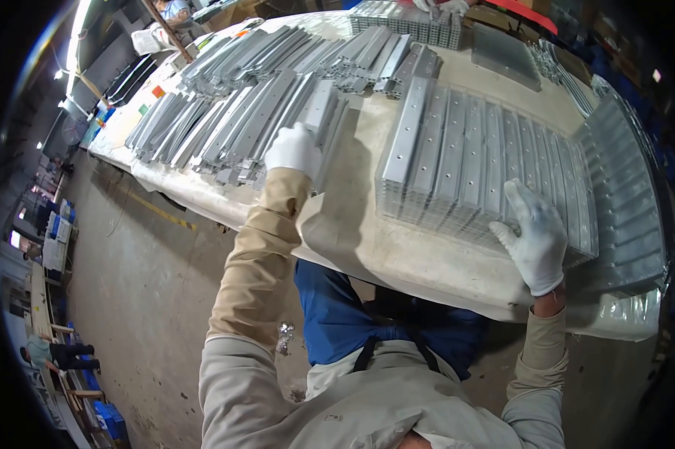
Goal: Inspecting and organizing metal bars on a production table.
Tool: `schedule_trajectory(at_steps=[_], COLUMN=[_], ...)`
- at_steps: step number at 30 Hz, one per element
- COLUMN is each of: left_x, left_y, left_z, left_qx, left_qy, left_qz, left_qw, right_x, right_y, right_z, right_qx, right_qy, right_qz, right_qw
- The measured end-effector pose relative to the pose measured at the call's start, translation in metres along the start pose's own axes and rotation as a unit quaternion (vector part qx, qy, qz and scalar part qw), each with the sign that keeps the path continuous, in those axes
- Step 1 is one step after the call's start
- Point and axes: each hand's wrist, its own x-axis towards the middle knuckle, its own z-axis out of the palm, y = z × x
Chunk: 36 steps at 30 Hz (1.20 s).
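My left hand (293, 150), in a white glove, is closed at the right end of a loose pile of aluminium profiles (240, 123). Its fingers curl against a profile (324, 105) there, and their tips are partly hidden. On the right, a neat block of aluminium profiles (435, 165), several layers high, has rows of small holes along its top faces. My right hand (536, 239), gloved in white too, lies on the near right part of this block. Thumb and fingers are apart, touching the top and near edge.
More loose profiles (255, 56) lie farther back. Another stacked block (405, 26) stands at the far edge, beside a co-worker's gloved hands (446, 7). A flat grey sheet (504, 56) lies behind my block. Wrapped ribbed panels (625, 194) border it right. The pale table covering (427, 262) hangs over the front edge.
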Motion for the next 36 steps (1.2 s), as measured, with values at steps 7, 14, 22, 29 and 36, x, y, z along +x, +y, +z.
schedule_trajectory(at_steps=[7, 14, 22, 29, 36], left_x=[-0.024, -0.066, -0.058, -0.039, -0.036], left_y=[0.007, 0.092, 0.114, 0.107, 0.102], left_z=[-0.027, -0.117, -0.093, -0.015, -0.007], left_qx=[-0.802, -0.811, -0.494, -0.690, -0.750], left_qy=[-0.176, -0.204, -0.004, -0.074, -0.173], left_qz=[-0.100, -0.097, 0.136, 0.042, 0.031], left_qw=[0.562, 0.539, 0.859, 0.719, 0.638], right_x=[0.011, 0.064, 0.054, 0.048, 0.063], right_y=[-0.008, -0.094, -0.090, -0.089, -0.079], right_z=[-0.025, -0.047, -0.008, 0.005, -0.006], right_qx=[0.041, 0.158, 0.045, 0.030, 0.070], right_qy=[0.062, -0.008, 0.070, 0.126, 0.155], right_qz=[-0.010, -0.090, -0.040, -0.077, -0.079], right_qw=[0.997, 0.983, 0.996, 0.989, 0.982])
